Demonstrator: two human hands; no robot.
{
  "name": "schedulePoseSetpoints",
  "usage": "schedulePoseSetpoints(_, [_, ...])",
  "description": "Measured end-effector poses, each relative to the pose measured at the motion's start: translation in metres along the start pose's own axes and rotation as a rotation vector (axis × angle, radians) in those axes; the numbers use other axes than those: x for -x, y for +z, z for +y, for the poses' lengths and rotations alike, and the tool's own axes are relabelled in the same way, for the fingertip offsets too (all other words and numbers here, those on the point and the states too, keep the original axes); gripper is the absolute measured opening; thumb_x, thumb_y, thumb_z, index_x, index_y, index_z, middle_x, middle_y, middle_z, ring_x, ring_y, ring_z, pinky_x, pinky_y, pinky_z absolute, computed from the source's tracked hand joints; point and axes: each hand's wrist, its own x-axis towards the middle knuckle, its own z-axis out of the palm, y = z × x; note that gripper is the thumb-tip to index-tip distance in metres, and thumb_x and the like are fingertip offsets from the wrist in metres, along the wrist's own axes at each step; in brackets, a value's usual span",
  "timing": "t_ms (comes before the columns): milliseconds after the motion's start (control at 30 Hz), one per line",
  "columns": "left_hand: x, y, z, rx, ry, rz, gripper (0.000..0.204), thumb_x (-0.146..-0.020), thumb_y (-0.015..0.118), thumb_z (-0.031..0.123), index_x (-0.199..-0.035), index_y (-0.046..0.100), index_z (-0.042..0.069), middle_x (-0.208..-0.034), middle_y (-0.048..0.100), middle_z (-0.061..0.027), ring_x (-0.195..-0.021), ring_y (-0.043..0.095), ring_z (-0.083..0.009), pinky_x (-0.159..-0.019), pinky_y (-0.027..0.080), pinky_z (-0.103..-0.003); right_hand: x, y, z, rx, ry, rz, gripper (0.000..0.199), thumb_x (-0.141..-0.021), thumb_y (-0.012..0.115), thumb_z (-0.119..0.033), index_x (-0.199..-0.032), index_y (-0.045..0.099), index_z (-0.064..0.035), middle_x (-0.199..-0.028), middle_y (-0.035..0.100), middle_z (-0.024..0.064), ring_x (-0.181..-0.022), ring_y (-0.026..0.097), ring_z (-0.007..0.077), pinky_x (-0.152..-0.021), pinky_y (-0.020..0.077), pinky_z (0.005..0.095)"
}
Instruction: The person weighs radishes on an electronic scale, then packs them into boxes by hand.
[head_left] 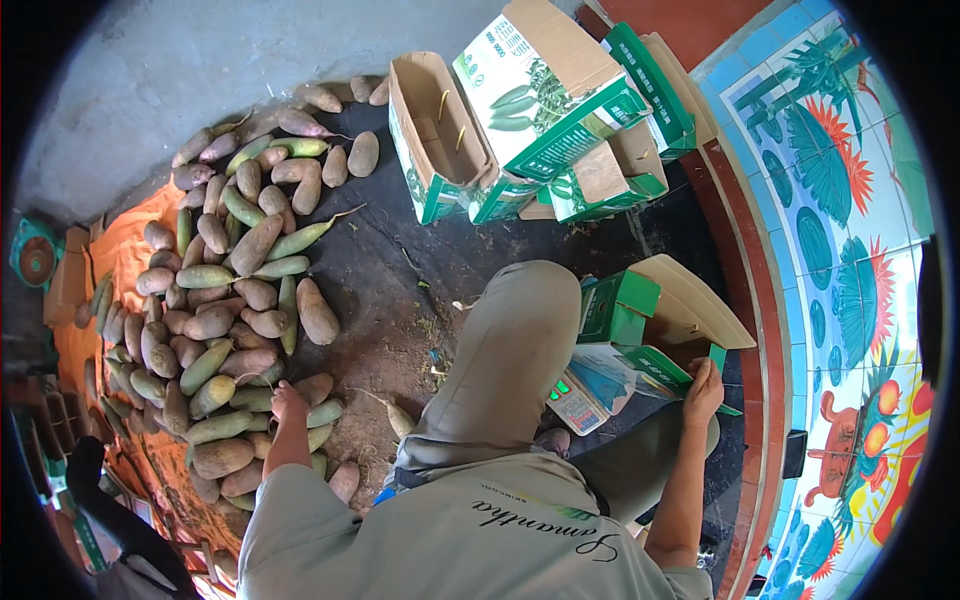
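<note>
My left hand [290,402] is down at the right edge of a pile of soil-dusted radishes [257,243], some green, some brownish pink. Its fingers look curled together beside a green radish [250,399]; what they hold, if anything, is hidden. On the other side, my right hand [704,391] grips the edge of an open green-and-white cardboard box [655,357], thumb and fingers round the cardboard. The box stands tilted by my knee, its flap folded out. A small scale [577,405] with a lit green display sits beside it, partly covered by blue plastic.
More open cardboard boxes [540,85] stand together at the back, near a blue-grey wall [270,40]. Orange sheeting [125,235] lies under the pile's left side. A single radish [400,420] is by my leg. A red-brown ledge [745,230] and painted tiles curve along the right.
</note>
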Motion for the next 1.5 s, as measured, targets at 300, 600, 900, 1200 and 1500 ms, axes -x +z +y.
schedulePoseSetpoints(300, [0.062,-0.051,0.028,0.221,0.111,-0.192,0.059,-0.061,0.077,0.036,-0.107,0.059,0.004,-0.104,0.061,-0.0126,-0.091,0.062,-0.0253,-0.073,0.052,-0.034,0.005,-0.002,0.001,-0.038,0.037,0.026,0.036,-0.095,0.036,-0.028,-0.081,0.059,-0.004,-0.07,0.061,0.0093,-0.062,0.061,0.0221,-0.057,0.0466,0.0328])
schedulePoseSetpoints(600, [0.128,-0.131,0.088,1.102,0.528,-0.402,0.057,-0.068,0.073,0.038,-0.108,0.056,0.0,-0.083,0.059,-0.0043,-0.064,0.055,-0.0162,-0.049,0.043,-0.028,0.005,-0.005,0.002,-0.063,-0.037,0.013,0.03,-0.094,0.039,-0.023,-0.081,0.058,-0.0041,-0.074,0.059,0.0111,-0.068,0.059,0.0286,-0.06,0.0455,0.0373])
schedulePoseSetpoints(900, [0.298,-0.286,0.118,1.337,1.233,-0.278,0.069,-0.069,0.073,0.037,-0.117,0.047,-0.005,-0.1,0.058,-0.0099,-0.087,0.056,-0.0152,-0.074,0.047,-0.027,0.018,-0.041,-0.059,-0.264,-0.313,0.246,0.008,-0.081,0.056,-0.002,-0.088,0.057,0.0011,-0.09,0.058,0.0153,-0.082,0.058,0.0303,-0.073,0.0459,0.0363])
schedulePoseSetpoints(1200, [0.404,-0.254,0.184,0.733,1.553,-0.169,0.067,-0.065,0.072,0.043,-0.112,0.054,-0.001,-0.097,0.062,-0.0153,-0.09,0.06,-0.0239,-0.079,0.046,-0.034,0.062,-0.026,-0.103,-1.453,0.19,-0.538,0.05,-0.083,0.061,-0.032,-0.12,0.044,-0.0033,-0.11,0.054,0.0086,-0.1,0.054,0.0203,-0.082,0.0463,0.0324])
schedulePoseSetpoints(1500, [0.4,-0.235,0.199,1.131,1.592,-0.456,0.044,-0.082,0.063,0.018,-0.121,0.048,0.003,-0.106,0.058,-0.0081,-0.092,0.057,-0.0146,-0.079,0.046,-0.028,0.039,-0.048,-0.041,-1.43,0.327,-0.246,0.049,-0.077,0.068,-0.03,-0.115,0.049,-0.0047,-0.108,0.053,0.006,-0.101,0.052,0.018,-0.086,0.0434,0.0331])
